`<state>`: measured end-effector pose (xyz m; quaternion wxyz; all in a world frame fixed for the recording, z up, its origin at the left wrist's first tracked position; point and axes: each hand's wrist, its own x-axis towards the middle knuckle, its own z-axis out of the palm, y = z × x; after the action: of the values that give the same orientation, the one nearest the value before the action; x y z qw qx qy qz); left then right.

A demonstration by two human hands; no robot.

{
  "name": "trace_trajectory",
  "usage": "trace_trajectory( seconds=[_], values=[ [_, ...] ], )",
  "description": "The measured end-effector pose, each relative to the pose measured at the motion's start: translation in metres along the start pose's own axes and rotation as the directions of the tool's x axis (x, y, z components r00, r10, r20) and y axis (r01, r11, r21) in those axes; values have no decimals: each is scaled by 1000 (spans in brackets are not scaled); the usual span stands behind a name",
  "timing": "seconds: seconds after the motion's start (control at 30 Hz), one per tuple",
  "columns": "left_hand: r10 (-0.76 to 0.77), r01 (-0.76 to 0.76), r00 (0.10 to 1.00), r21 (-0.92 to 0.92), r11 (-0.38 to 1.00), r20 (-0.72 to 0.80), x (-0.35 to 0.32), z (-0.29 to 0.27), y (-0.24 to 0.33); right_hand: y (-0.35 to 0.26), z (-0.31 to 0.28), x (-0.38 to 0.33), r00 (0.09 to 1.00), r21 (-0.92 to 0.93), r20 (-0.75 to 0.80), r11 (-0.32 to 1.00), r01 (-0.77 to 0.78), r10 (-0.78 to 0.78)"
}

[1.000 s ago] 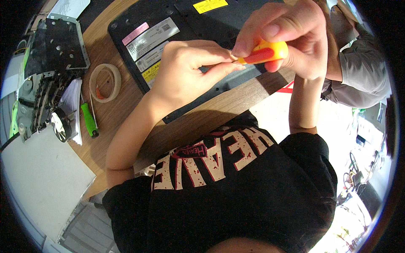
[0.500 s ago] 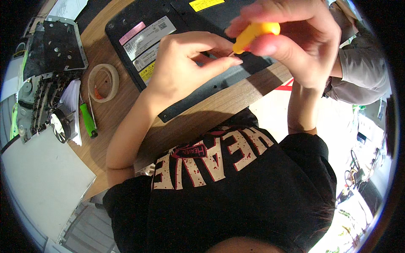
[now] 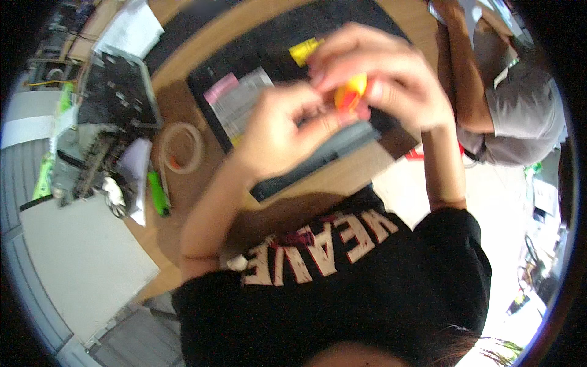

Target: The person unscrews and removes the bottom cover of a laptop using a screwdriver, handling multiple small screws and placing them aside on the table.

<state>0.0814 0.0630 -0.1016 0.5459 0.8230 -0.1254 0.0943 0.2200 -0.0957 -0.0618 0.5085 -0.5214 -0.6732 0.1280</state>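
Note:
A small screwdriver with a yellow-and-red handle (image 3: 351,92) is pinched between the thumb and fingers of my right hand (image 3: 394,70). My left hand (image 3: 275,131) is closed in a pinch at the lower end of this handle; motion blur and the fingers hide what lies between its fingertips. Both hands are above a black laptop (image 3: 257,52) lying underside up, with pink, white and yellow labels on it. The laptop's near edge runs just below my hands, close to the edge of the wooden table (image 3: 324,177).
Left of the laptop lie a tape roll (image 3: 164,147) and a green-handled screwdriver (image 3: 158,194). Beyond them are a dark panel (image 3: 116,85) and several metal parts. A white board (image 3: 79,257) is at lower left. A co-worker's grey sleeve (image 3: 526,98) appears at right.
The view has shifted, so the table and laptop appear lower and further right. My right hand has come down and left, closer to my left hand, with the screwdriver handle now more upright.

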Motion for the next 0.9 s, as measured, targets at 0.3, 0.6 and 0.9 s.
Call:
trace_trajectory(
  seconds=[0.3,0.6,0.9],
  values=[
    [114,-63,880,124,990,-462,1,26,17,-65,23,17,946,-376,-307,900,-222,105],
    [-5,3,1000,-181,984,-11,-12,-4,14,-55,1,26,992,-250,82,965,-73,97],
    [85,-21,882,141,990,-463,-13,18,15,-54,19,25,963,-462,-268,881,-103,-28]
  ],
)
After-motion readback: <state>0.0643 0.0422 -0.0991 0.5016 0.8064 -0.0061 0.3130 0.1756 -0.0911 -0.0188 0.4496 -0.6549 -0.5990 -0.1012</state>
